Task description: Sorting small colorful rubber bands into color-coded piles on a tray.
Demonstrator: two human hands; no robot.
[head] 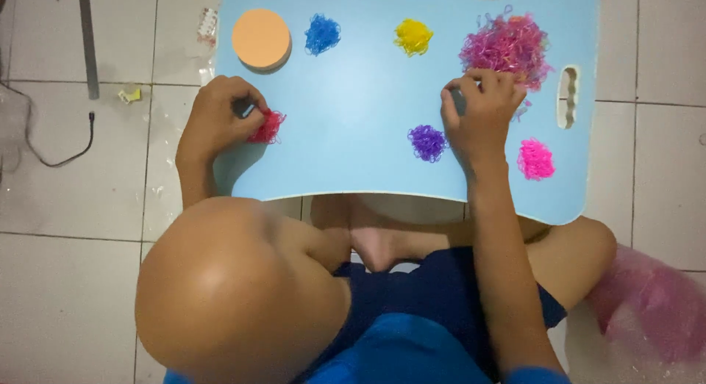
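I see my left hand (220, 116) pinching the red band pile (268, 127) at the left edge of the blue tabletop (353, 97), while my right hand (482, 112), fingers curled, grips strands of the mixed pink pile (506, 47) far right.

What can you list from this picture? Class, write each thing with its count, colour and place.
Lap table: one, light blue, over the crossed legs.
Round disc: one, orange, table's far left.
Band piles: blue and yellow at the far edge; purple and pink near the front; red at the left edge.
Mixed pile: one, mostly pink, far right.
Cable: one, black, on the floor tiles.
Left hand: touching the red pile.
Right hand: at the mixed pile.
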